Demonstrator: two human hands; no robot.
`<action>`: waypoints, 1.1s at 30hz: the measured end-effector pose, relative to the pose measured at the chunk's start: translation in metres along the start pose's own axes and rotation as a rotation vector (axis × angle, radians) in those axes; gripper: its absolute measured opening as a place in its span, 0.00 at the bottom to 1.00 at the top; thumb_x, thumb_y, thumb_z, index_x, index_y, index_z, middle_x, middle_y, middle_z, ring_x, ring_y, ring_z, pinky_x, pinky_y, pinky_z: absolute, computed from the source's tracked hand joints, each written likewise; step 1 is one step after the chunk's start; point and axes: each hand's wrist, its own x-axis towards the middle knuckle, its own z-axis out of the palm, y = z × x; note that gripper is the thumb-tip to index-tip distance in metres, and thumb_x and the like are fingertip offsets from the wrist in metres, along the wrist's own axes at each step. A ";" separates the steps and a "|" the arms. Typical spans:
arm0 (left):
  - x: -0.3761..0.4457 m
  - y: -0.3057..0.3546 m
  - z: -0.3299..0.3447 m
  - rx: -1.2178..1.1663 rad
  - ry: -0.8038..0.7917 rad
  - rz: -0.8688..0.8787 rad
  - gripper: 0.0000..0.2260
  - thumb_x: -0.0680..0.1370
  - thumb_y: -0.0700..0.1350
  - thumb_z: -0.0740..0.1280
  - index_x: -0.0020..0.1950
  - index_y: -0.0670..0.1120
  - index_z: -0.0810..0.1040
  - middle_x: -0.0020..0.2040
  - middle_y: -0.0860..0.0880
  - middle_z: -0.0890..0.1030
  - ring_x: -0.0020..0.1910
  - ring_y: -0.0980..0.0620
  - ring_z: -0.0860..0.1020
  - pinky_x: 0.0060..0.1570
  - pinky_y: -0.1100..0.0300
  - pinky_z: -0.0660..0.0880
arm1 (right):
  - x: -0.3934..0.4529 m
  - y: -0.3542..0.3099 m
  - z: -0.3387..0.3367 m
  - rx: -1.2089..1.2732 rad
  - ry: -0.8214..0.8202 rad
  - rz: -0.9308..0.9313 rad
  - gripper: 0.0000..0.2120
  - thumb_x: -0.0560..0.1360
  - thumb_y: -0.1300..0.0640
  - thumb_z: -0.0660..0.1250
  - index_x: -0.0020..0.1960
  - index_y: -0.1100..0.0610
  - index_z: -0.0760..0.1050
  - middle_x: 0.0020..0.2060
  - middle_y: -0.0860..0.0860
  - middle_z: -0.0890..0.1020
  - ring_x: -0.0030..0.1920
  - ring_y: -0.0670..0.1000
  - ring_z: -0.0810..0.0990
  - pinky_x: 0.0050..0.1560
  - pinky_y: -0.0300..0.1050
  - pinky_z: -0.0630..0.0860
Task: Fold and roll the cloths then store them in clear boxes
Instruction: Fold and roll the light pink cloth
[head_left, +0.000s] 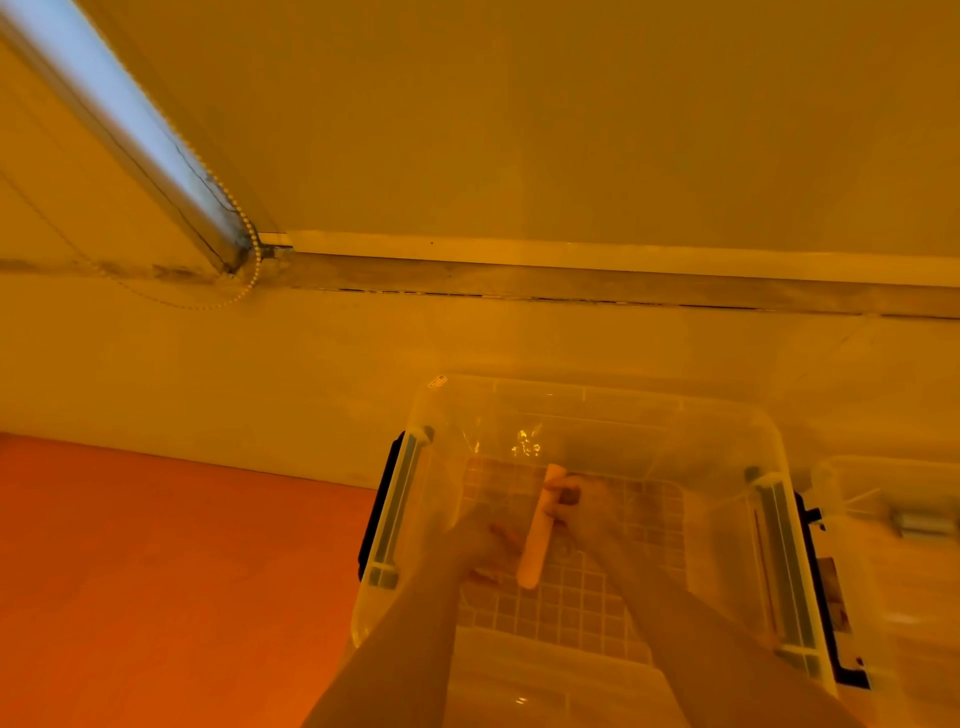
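Head view, strong orange tint over everything. Far left: orange floor area (156, 582), w/ a pale wall behind it and a bright window strip (130, 119) running diagonally at top left, bead cord hanging beside it. Center-right: clear box (597, 400), open, no lid on it, dark latch handles on its left and right sides; a small-square tile pattern shows through its bottom. Both forearms reach down into the box from the lower edge. Left hand (483, 545) sits low at the near end of the rolled cloth (540, 525), fingers curled at its side; blur makes it hard to tell if that grip is really closed on the roll or just touching it. Rolled cloth is a slim pale tube, lying lengthwise front to back, about mid-box, at or just above the bottom. Right hand (582, 504) holds the roll near its far end, fingers wrapped over it. Far right: second clear box (893, 519) just beside the first, partly cut off by the frame edge.
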 end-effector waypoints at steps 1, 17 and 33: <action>-0.003 0.001 -0.001 0.017 0.025 0.017 0.14 0.75 0.34 0.65 0.59 0.43 0.75 0.58 0.45 0.76 0.56 0.46 0.77 0.44 0.56 0.79 | -0.002 -0.002 -0.001 0.017 -0.006 0.012 0.15 0.70 0.72 0.69 0.56 0.64 0.78 0.55 0.64 0.77 0.43 0.55 0.79 0.39 0.53 0.80; -0.093 0.054 0.039 -0.103 0.191 0.391 0.17 0.73 0.33 0.69 0.61 0.42 0.77 0.54 0.45 0.81 0.52 0.49 0.79 0.49 0.57 0.77 | -0.095 -0.082 -0.086 0.320 0.018 -0.138 0.17 0.73 0.68 0.68 0.61 0.63 0.73 0.57 0.59 0.77 0.49 0.56 0.80 0.30 0.38 0.79; -0.226 0.021 0.257 -0.314 0.330 0.715 0.14 0.74 0.39 0.70 0.58 0.49 0.78 0.41 0.60 0.82 0.43 0.54 0.79 0.40 0.62 0.71 | -0.279 0.002 -0.238 0.430 -0.046 -0.394 0.08 0.74 0.63 0.68 0.54 0.59 0.78 0.47 0.55 0.81 0.42 0.49 0.82 0.34 0.42 0.81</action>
